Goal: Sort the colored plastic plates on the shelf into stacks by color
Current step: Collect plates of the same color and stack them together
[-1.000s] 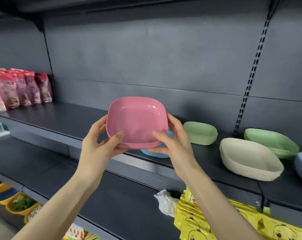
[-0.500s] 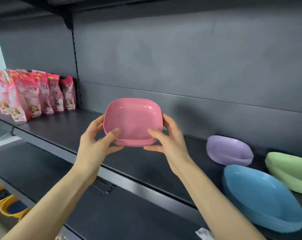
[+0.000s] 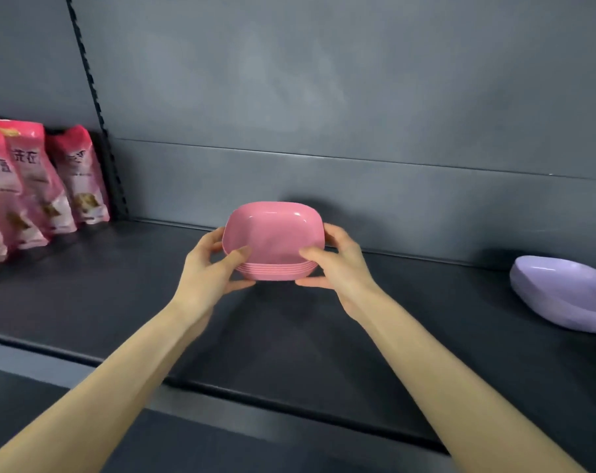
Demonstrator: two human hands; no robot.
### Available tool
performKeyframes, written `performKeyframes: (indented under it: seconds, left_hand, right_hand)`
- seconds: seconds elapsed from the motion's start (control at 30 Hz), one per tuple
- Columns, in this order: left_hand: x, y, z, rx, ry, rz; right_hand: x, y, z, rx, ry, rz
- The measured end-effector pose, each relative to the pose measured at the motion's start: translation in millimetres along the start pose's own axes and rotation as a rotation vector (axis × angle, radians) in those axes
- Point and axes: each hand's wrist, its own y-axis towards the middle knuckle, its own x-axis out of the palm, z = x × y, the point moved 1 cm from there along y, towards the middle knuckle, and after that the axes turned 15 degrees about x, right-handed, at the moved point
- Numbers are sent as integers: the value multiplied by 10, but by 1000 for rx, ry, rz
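Closest to us, two bare forearms reach in from the bottom corners, crossing the pale front lip of the shelf, a smooth, matte, dark grey metal deck that runs wide and flat across the view. Up at the wrists now: the left hand and the right hand are both clamped on the pink plate stack, thumbs hooked over the near rim, fingers curled under and round the sides. That stack is glossy plastic, square with softly rounded corners, shallow-dished, with several thin nested rims showing as ridges along its lower edge. It sits at the middle of the shelf, tilted toward us; whether its base touches the deck I cannot tell, though a shadow lies right beneath it. Plenty of bare deck on either side, left and right of the hands. Off to the right edge, well apart, a lilac plate stack lies on the shelf, same rounded glossy form, cut off by the frame. Far left, shiny pink snack bags stand upright in a row near the back. Behind everything, the plain grey back panel, with a slotted upright strip running up it on the left.
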Motion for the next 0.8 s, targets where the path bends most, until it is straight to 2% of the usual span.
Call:
performKeyframes:
  seconds: [0.37,0.8]
  left_hand:
    - [-526,847,-566,-119,229,-191]
    - [-853,1261,-673,-85,240,-372]
  right_hand:
    - [475,825,160,122,-177,63]
    - [851,1006,146,128,-234,141]
